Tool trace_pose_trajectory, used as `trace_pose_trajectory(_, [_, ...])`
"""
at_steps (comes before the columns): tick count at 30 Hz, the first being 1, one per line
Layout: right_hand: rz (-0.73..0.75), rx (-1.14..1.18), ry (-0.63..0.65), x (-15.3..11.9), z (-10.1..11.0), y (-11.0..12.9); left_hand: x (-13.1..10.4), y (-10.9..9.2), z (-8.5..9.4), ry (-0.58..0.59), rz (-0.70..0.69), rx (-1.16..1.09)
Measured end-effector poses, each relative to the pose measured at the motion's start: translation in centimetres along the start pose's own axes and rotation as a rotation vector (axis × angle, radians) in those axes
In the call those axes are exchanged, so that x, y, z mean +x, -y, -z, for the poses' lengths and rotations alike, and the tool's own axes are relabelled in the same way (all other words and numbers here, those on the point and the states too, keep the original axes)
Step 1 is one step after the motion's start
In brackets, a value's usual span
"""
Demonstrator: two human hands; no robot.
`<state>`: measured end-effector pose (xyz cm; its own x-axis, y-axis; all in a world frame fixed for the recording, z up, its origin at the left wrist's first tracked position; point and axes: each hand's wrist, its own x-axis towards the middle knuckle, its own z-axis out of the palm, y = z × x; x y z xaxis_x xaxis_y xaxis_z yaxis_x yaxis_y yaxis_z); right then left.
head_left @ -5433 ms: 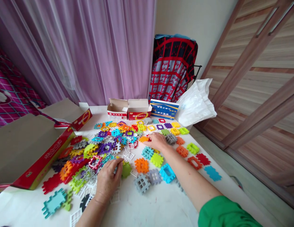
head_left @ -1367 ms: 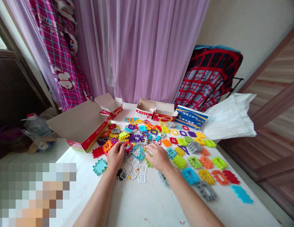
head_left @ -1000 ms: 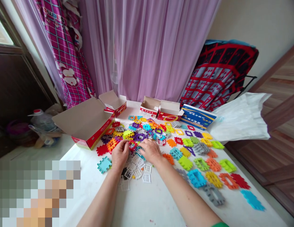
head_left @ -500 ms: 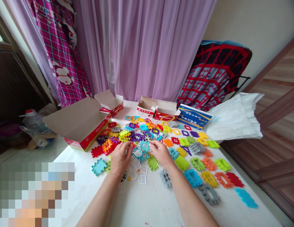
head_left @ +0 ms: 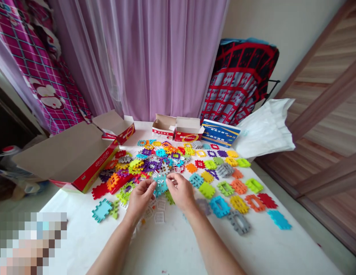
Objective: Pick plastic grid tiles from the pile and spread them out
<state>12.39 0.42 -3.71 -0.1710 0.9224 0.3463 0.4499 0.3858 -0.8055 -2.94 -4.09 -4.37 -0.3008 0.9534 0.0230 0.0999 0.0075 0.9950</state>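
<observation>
Nearest the camera: bare white table, both forearms entering from the bottom edge and converging toward the middle. Left hand and right hand side by side, almost touching, raised just above the table. Between them: teal block, pinched at its left edge by the left fingertips and at its right edge by the right fingertips, so clamped from both sides, neither hand nearer. Block roughly square, no clear long axis, face tilted toward the camera. Just below the hands: white window pieces flat on the table. Beyond the fingertips: heap of coloured blocks. To the right: single blocks in loose rows. Farther left: open red box. At the far edge: small cartons before the purple curtain
</observation>
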Motion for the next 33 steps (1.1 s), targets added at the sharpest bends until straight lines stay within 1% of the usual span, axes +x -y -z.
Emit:
trace_pose_trajectory(3, [0.088, -0.207, 0.033, -0.5, 0.3, 1.6, -0.1, -0.5, 0.2, -0.008, 0.052, -0.027])
trace_pose_trajectory(6, [0.089, -0.343, 0.097, -0.9, 0.5, 2.7, -0.1, -0.8, 0.4, 0.041, 0.131, -0.061])
trace_pose_trajectory(8, [0.074, -0.374, 0.144, -1.0, 0.5, 2.9, -0.1, -1.0, 0.7, 0.101, 0.161, -0.087])
trace_pose_trajectory(11, [0.059, -0.373, 0.181, -1.2, 0.5, 3.0, 0.0, -1.2, 1.0, 0.179, 0.16, -0.102])
trace_pose_trajectory(14, [0.043, -0.375, 0.159, -1.3, 0.4, 2.9, -0.1, -1.3, 1.3, 0.227, 0.167, -0.101])
trace_pose_trajectory(18, [0.049, -0.394, 0.105, -1.4, 0.1, 2.7, -0.2, -1.2, 1.4, 0.256, 0.18, -0.107])
trace_pose_trajectory(22, [0.107, -0.409, 0.055, -1.7, -0.2, 2.3, -0.1, -1.2, 1.3, 0.284, 0.197, -0.121])
trace_pose_trajectory(27, [0.173, -0.444, 0.0, -1.8, -0.7, 2.4, -0.2, -1.4, 1.3, 0.291, 0.219, -0.127])
trace_pose_trajectory(30, [0.153, -0.452, -0.025, -1.2, 0.3, 1.8, -0.2, -1.5, 1.4, 0.264, 0.226, -0.132])
trace_pose_trajectory(31, [0.132, -0.456, -0.032, -0.9, 1.0, 1.3, -0.1, -1.6, 1.5, 0.236, 0.232, -0.136])
trace_pose_trajectory(33, [0.063, -0.48, -0.043, 0.0, 3.3, -0.1, 0.1, -1.5, 1.7, 0.159, 0.242, -0.145])
